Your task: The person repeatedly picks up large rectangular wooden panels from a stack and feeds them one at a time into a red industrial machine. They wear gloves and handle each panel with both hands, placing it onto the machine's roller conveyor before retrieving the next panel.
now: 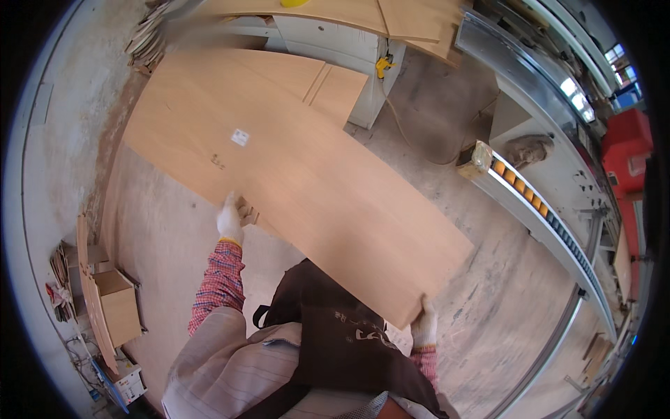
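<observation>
A long light-brown wooden panel [349, 188] slants in front of me, from the far left toward my right side. Its face carries a small white label [240, 137] and a short handwritten mark. My left hand [229, 221], in a white glove, is closed on the near long edge, where a small notch or strip of wood shows beside the fingers. At the near right corner my right hand [424, 327], also gloved, grips the panel's end; part of its fingers is hidden. The near edge passes close to my dark apron [342, 349].
Beyond the panel lie another board with grooves [338, 91] and a white cabinet [328, 45] with a yellow tool [383, 66]. A metal rail with orange rollers [520, 185] runs along the right. Stacked boards and a wooden box [117, 307] stand at the left.
</observation>
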A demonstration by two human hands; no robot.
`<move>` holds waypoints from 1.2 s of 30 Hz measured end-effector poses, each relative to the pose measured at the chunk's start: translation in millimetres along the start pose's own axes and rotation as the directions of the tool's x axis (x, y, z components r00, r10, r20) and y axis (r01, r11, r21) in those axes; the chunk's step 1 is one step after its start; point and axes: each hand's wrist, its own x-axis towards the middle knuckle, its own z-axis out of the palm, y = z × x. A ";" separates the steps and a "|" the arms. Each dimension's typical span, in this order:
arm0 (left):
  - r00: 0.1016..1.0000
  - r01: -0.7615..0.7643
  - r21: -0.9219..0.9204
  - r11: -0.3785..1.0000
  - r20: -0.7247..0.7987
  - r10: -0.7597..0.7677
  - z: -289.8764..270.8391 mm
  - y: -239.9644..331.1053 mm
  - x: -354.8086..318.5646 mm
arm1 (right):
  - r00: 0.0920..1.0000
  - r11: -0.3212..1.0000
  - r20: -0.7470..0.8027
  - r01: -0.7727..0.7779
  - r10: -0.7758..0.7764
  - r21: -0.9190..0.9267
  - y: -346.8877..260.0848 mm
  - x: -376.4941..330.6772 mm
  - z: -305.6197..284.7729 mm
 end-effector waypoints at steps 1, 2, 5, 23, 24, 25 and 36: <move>1.000 0.006 0.053 0.999 0.000 -0.006 -13.6 -1.9 11.7 | 0.991 1.000 -0.129 0.023 -0.024 -0.009 1.6 -11.2 -9.9; 0.997 0.010 0.035 0.999 0.080 -0.013 -28.7 -9.1 26.1 | 0.968 0.999 -0.246 0.038 -0.042 -0.022 5.1 -21.4 -23.1; 0.971 -0.005 -0.054 0.999 0.238 0.018 -42.9 1.9 59.3 | 0.878 0.954 -0.372 0.280 -0.301 -0.110 16.7 -56.5 -37.8; 0.904 -0.044 -0.462 0.886 0.359 0.232 79.2 94.9 23.3 | 0.399 0.535 -0.366 0.514 -0.841 -0.670 -236.6 -176.6 37.4; 0.902 -0.087 -0.467 0.880 0.338 0.268 94.9 110.8 3.1 | 0.418 0.561 -0.383 0.499 -0.824 -0.661 -256.5 -168.1 48.1; 0.896 -0.084 -0.482 0.872 0.346 0.278 109.8 128.8 -9.9 | 0.441 0.583 -0.393 0.490 -0.807 -0.648 -279.5 -155.4 59.7; 0.868 -0.211 -0.505 0.837 0.297 0.398 306.3 188.2 -58.8 | 0.599 0.628 -0.311 0.440 -0.738 -0.642 -476.1 102.3 40.3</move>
